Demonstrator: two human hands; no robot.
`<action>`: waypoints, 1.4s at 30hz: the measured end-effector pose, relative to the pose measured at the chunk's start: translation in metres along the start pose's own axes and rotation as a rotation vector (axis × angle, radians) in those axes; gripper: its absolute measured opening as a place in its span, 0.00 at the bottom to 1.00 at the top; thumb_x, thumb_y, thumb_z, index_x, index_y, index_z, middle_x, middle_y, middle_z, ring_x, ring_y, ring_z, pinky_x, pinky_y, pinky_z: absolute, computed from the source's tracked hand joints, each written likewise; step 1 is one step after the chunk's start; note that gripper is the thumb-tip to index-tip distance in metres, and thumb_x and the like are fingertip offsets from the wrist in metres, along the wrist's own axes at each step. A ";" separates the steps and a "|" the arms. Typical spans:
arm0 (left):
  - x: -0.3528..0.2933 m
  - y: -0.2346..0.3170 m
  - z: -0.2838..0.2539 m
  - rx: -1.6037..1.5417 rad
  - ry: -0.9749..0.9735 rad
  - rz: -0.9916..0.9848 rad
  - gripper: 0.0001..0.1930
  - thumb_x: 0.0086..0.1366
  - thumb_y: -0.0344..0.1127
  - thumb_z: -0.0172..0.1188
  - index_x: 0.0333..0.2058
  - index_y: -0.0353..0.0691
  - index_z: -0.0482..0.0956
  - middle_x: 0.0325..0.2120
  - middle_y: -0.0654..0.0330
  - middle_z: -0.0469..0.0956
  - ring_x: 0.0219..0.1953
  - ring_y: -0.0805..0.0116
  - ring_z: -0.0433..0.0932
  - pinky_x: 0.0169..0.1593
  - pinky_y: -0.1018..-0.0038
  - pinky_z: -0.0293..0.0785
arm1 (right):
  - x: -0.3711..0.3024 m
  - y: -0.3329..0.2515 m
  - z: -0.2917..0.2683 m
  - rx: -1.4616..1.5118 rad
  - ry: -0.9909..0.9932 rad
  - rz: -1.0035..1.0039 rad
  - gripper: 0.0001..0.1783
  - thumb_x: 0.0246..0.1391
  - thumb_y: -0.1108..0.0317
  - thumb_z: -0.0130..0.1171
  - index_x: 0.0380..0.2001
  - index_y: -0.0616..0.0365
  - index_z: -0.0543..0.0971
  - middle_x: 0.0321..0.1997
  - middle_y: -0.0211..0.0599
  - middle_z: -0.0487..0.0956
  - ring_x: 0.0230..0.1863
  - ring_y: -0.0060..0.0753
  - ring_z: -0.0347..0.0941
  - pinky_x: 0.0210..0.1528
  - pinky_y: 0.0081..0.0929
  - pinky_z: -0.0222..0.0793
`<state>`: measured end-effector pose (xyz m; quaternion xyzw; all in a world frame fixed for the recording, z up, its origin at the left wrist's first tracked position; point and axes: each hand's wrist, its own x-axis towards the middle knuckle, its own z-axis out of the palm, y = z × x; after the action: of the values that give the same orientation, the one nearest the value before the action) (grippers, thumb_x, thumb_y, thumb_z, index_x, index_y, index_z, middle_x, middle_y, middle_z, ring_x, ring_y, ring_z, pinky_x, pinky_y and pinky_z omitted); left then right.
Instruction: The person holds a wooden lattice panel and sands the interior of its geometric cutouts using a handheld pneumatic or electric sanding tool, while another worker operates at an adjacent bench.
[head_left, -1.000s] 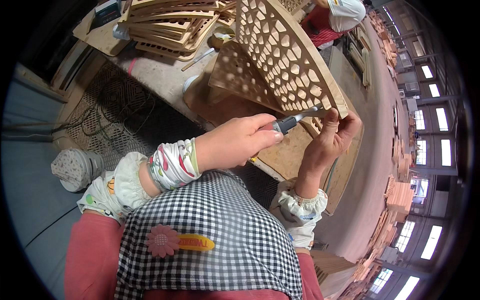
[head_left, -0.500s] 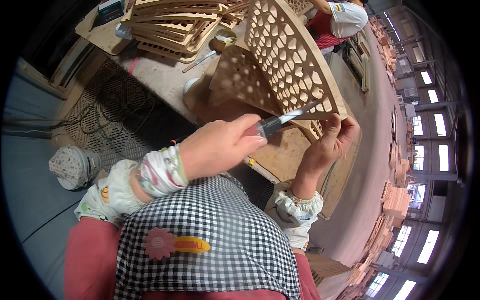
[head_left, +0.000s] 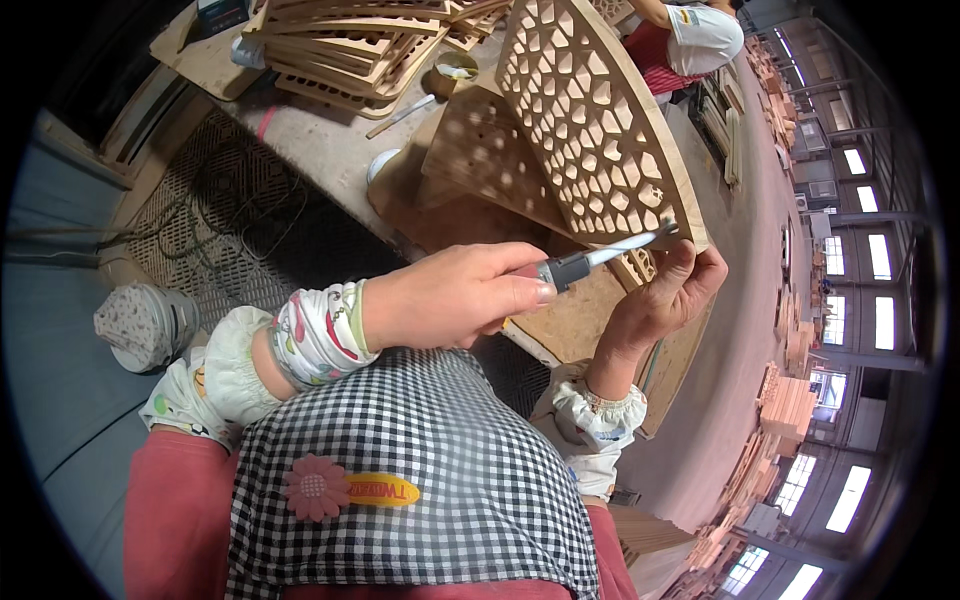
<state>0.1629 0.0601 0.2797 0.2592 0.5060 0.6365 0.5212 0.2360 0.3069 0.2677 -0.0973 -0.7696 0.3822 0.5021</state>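
My left hand is closed around a slim hand tool with a red and black handle and a pale shaft. Its dark tip is at the face of a curved wooden lattice panel, near the lower corner; whether it touches is too small to tell. The panel stands tilted on edge, pierced with many angular holes. Pinched at that corner are the thumb and fingers of my right hand. Light through the holes falls in spots on a wooden board behind.
Stacked lattice pieces lie at the far left of the bench, by a small round bowl and a thin stick. A speckled bucket stands lower left. Another person works beyond the panel.
The tool and my left hand have shifted slightly right and down, its tip closer to the panel's corner. The panel and my right hand have moved a little to the right.
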 end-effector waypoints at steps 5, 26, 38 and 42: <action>0.005 0.002 -0.004 -0.057 -0.074 -0.054 0.23 0.82 0.44 0.49 0.66 0.35 0.69 0.23 0.69 0.71 0.19 0.85 0.68 0.21 0.85 0.67 | 0.000 0.001 -0.001 -0.040 -0.001 -0.011 0.17 0.77 0.55 0.54 0.47 0.62 0.71 0.45 0.35 0.78 0.44 0.23 0.79 0.47 0.24 0.81; 0.020 0.009 0.012 0.134 0.095 0.089 0.23 0.80 0.44 0.52 0.65 0.35 0.71 0.23 0.70 0.71 0.19 0.84 0.68 0.23 0.82 0.65 | -0.012 0.000 0.002 0.093 0.012 0.042 0.14 0.74 0.62 0.61 0.46 0.62 0.73 0.42 0.29 0.72 0.42 0.21 0.69 0.46 0.20 0.68; 0.021 0.006 0.017 0.461 0.257 0.191 0.22 0.78 0.42 0.56 0.65 0.39 0.74 0.25 0.70 0.73 0.23 0.84 0.69 0.27 0.81 0.68 | -0.008 0.010 -0.002 0.068 0.031 0.043 0.14 0.73 0.62 0.62 0.47 0.62 0.74 0.43 0.30 0.74 0.43 0.23 0.69 0.48 0.22 0.69; -0.001 -0.003 -0.004 0.128 0.118 -0.061 0.22 0.78 0.41 0.57 0.64 0.37 0.72 0.26 0.69 0.73 0.23 0.83 0.70 0.28 0.81 0.69 | 0.007 0.023 -0.015 -0.051 0.069 0.033 0.15 0.77 0.58 0.55 0.47 0.61 0.71 0.45 0.33 0.76 0.47 0.23 0.76 0.51 0.24 0.80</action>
<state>0.1605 0.0578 0.2759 0.2385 0.5829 0.6009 0.4922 0.2403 0.3342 0.2600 -0.1358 -0.7597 0.3671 0.5193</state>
